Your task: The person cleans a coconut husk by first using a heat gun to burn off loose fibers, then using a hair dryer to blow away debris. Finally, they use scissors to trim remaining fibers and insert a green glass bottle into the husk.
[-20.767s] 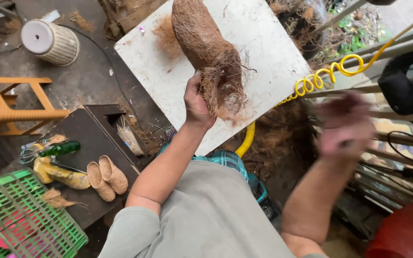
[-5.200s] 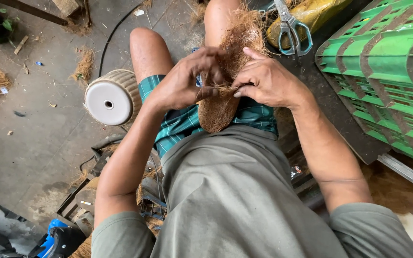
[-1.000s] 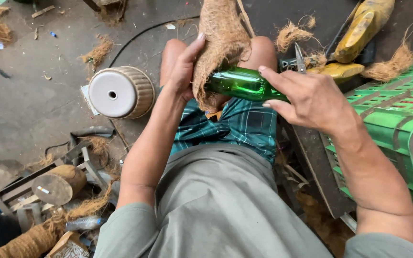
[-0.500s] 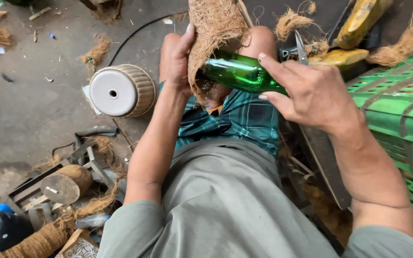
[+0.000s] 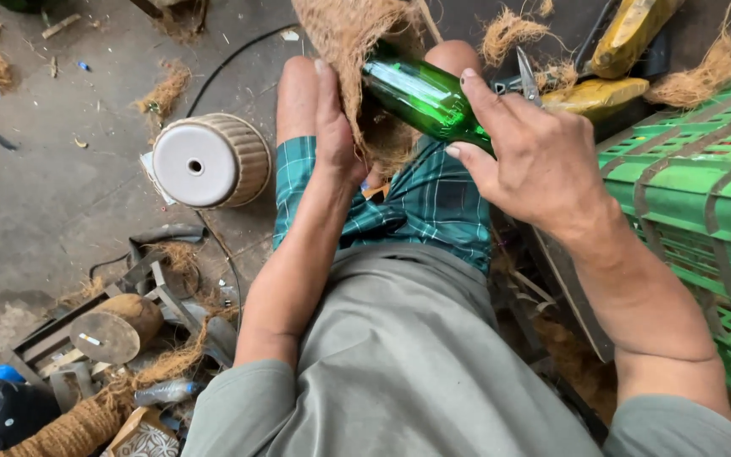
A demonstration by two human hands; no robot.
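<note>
My right hand grips a green glass bottle, its far end pushed against a brown sheet of coconut fibre. My left hand presses flat on the left edge of that fibre sheet, holding it over my lap between my bare knees. The top of the fibre piece runs out of view.
A ribbed cream pot lies on its side on the concrete floor at my left knee. A green plastic crate stands at the right. Scissors, yellow pieces and loose fibre lie behind the bottle. Metal tools and a fibre roll clutter the lower left.
The bottle has been pushed up and further into the fibre sheet. My left hand slid a little higher on the sheet.
</note>
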